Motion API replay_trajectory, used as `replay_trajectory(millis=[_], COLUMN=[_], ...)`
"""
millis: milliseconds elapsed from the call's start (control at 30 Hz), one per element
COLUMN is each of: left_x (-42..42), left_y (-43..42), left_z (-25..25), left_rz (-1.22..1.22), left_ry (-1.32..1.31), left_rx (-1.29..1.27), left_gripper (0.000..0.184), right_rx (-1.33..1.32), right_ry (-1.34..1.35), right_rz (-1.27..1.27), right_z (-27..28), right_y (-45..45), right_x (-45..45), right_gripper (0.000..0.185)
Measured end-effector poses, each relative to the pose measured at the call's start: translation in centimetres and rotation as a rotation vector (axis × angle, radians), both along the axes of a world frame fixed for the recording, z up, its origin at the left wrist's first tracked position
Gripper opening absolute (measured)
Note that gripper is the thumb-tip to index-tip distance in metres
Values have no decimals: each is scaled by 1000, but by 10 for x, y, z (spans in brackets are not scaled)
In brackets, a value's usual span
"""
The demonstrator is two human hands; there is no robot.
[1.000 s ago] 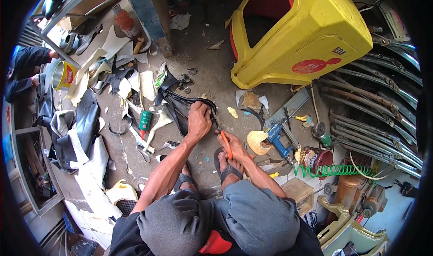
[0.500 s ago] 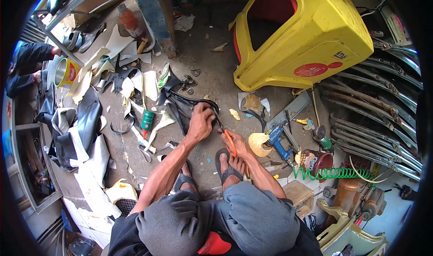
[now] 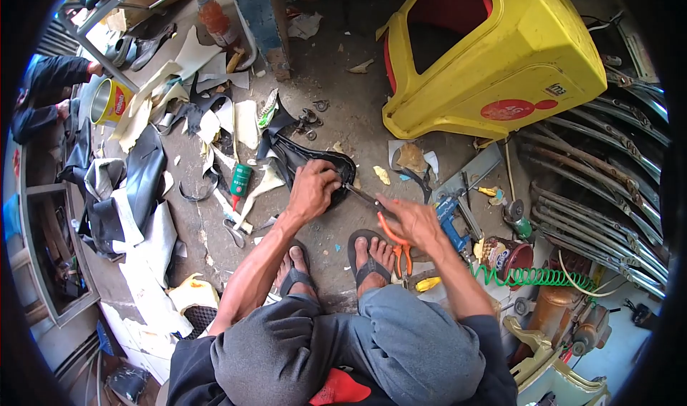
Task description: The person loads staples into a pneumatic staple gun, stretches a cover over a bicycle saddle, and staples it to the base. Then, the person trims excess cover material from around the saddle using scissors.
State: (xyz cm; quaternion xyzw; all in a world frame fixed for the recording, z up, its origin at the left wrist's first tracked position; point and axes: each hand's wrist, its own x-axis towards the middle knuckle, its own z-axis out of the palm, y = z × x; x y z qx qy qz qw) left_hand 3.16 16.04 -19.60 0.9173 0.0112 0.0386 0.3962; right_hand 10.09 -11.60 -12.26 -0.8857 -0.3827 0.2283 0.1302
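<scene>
Near the middle, my left hand (image 3: pixel 313 190) is closed on the curved edge of a black piece of material (image 3: pixel 293 157) that lies on the floor. My right hand (image 3: pixel 413 221) is wrapped round orange-handled pliers (image 3: pixel 391 228), whose jaws point left and meet the edge of the black piece beside my left fingers. A second tool with orange handles (image 3: pixel 403 259) lies by my right foot. A green bottle with a red tip (image 3: pixel 240 182) rests left of my left hand.
A yellow plastic shell (image 3: pixel 501 69) stands at the upper right, with metal tubes (image 3: pixel 608 184) beyond it. A blue air tool (image 3: pixel 451 223) and a green coiled hose (image 3: pixel 544 277) are at the right. Scraps (image 3: pixel 143 177) cover the left floor. Another person's legs (image 3: pixel 50 84) show at far left.
My right hand has turned and moved right, with the pliers now slanting toward the black piece. My left hand keeps its hold. The whole view has shifted slightly.
</scene>
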Motion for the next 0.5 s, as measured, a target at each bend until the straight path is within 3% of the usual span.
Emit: replay_trajectory(millis=[67,133,333,500], left_x=[4,7,9,9], left_y=[0,-4,-3,-4], left_z=[-3,0,-2,1], left_rz=[30,34,42,64], left_ry=[28,45,132,166], left_rx=[-54,-54,-73,-85], left_gripper=[12,12,13,14], right_rx=[-68,-168,-344,-437], right_ry=[-149,-325,-431,-347], right_rz=[89,350,749,911], right_z=[10,16,28,18], right_y=[10,20,77,100], right_x=[24,52,90,106], right_gripper=[51,43,34,31])
